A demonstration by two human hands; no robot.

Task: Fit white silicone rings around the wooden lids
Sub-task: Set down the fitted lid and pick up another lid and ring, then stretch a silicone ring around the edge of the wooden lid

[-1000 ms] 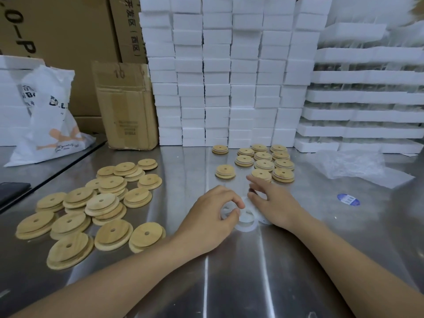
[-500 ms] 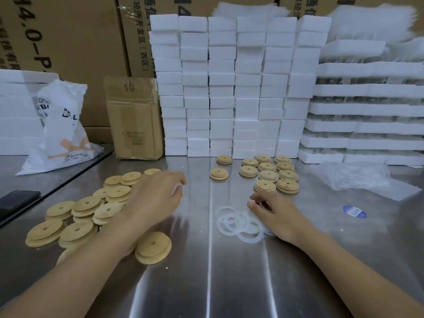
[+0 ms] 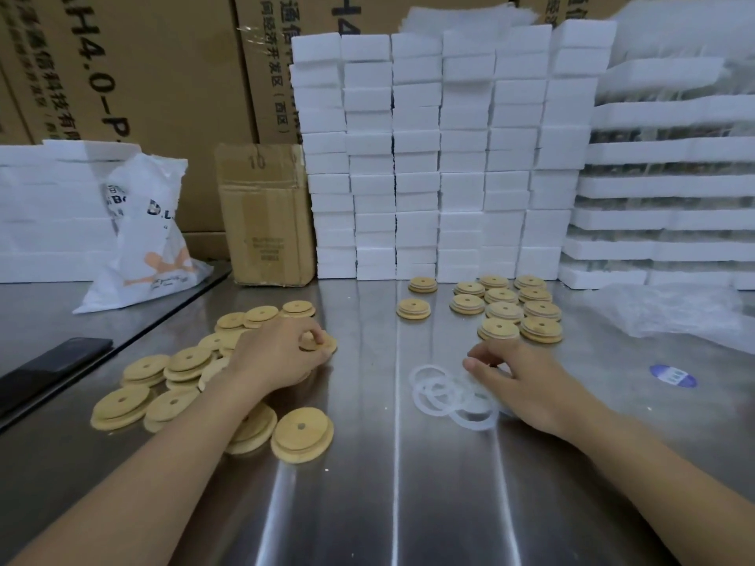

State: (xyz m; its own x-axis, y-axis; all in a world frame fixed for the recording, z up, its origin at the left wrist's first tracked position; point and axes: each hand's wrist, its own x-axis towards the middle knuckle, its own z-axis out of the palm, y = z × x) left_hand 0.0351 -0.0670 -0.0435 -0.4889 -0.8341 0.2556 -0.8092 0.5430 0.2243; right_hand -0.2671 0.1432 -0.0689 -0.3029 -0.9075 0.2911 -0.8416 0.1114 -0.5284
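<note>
Left hand [image 3: 282, 355]: fingers pinching wooden lid [image 3: 328, 346] on steel table [image 3: 408, 504]. Right hand [image 3: 521, 379]: fingers curled over silicone rings [image 3: 443, 396], grip indiscernible.

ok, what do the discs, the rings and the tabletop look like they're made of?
Discs: pale wood or bamboo, matte, apparently unvarnished; even tan colour, stepped edge.
Rings: thin, translucent white bands, so probably silicone or soft rubber.
Tabletop: brushed metal, likely stainless steel; streaky reflections along its length.

White foam blocks [image 3: 449, 157] are standing stacked against cardboard boxes [image 3: 143, 75]; a steel table [image 3: 408, 504] is reflecting light.
</note>
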